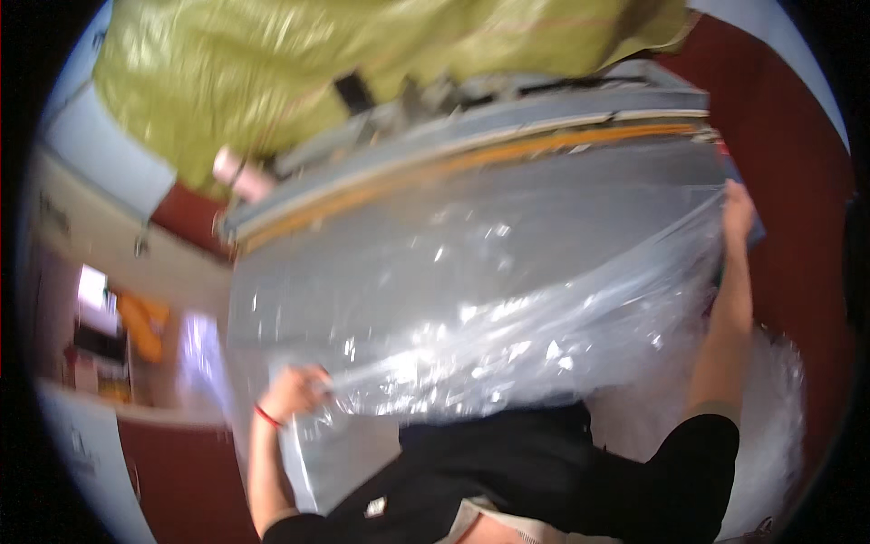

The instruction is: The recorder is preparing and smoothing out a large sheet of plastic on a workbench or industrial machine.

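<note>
Because the clear plastic film [507,354] is wide and limp, it seems to need a hold at both ends, and the arms are spread far apart to suit. At lower left of the frame, the left hand [292,394] has its fingers curled closed on one end of the near edge; blur hides exactly how the fingers and thumb meet. At right, the right hand [739,213] grips the other end near its fingertips, higher in the frame, so the edge runs slantwise between them. That spread probably draws the upper border fairly straight while the slack beneath bunches up in front of the black shirt [507,462].

Across the middle of the frame lies the grey work surface [299,290], with the film over its near part. An orange strip [580,140] and a grey-blue rail [544,111] line its far side, perhaps as guides or part of a machine; their purpose cannot be told. Above them a yellow-green woven sheet [362,45] hangs in folds, likely as a cover, and a pink cylinder [243,174] sticks out at upper left.

As for looks, the film is colourless and glossy, creased all over, with broken white glints thickest at centre, and see-through enough to show grey beneath.
</note>
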Motion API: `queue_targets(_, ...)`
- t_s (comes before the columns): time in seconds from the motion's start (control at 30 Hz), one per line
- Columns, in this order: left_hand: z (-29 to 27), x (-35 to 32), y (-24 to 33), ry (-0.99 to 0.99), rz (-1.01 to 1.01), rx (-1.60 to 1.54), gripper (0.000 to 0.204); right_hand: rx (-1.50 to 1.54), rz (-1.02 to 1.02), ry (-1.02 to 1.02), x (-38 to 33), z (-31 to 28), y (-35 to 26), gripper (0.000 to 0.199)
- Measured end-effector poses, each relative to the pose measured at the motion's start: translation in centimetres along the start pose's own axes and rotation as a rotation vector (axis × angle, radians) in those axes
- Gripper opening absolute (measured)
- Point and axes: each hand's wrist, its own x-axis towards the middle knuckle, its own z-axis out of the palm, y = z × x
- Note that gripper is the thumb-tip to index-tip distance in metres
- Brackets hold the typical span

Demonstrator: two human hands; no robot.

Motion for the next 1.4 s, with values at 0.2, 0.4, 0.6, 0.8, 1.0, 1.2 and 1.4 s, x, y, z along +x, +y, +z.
queue_targets(0.2, -15.8, -5.6, -10.2, 0.497, -0.020, -0.394, 0.006, -0.235, 0.032, -0.046, 1.6, 0.5, 0.9, 0.040)
queue_targets(0.4, -10.5, 2.8, -4.7, 1.204, 0.545, 0.571, 0.024, -0.258, -0.006, -0.052, 1.3, 1.3, 2.3, 0.042)
queue_targets(0.6, -4.6, 8.4, -13.1, 0.567, -0.399, 0.334, 0.056, -0.124, 0.018, -0.082, 1.0, 0.5, 2.1, 0.043)
queue_targets(0.8, -4.7, 12.7, -8.4, 0.838, 0.065, 0.284, 0.049, -0.228, -0.008, -0.039, 1.3, 0.2, 2.1, 0.046)
queue_targets(1.0, -2.8, 18.0, -6.6, 0.733, 0.408, 0.337, 0.032, -0.162, 0.055, -0.118, 2.3, 0.4, 3.8, 0.048)
queue_targets(1.2, -3.5, 21.3, -6.3, 0.852, 0.188, 0.185, 0.018, 0.672, 0.353, -0.114, 3.3, -4.2, 2.9, 0.045)
queue_targets(1.4, -3.7, 22.4, -5.9, 0.941, 0.284, 0.068, 0.015, 0.915, 0.332, -0.092, 3.7, -10.6, 2.5, 0.039)
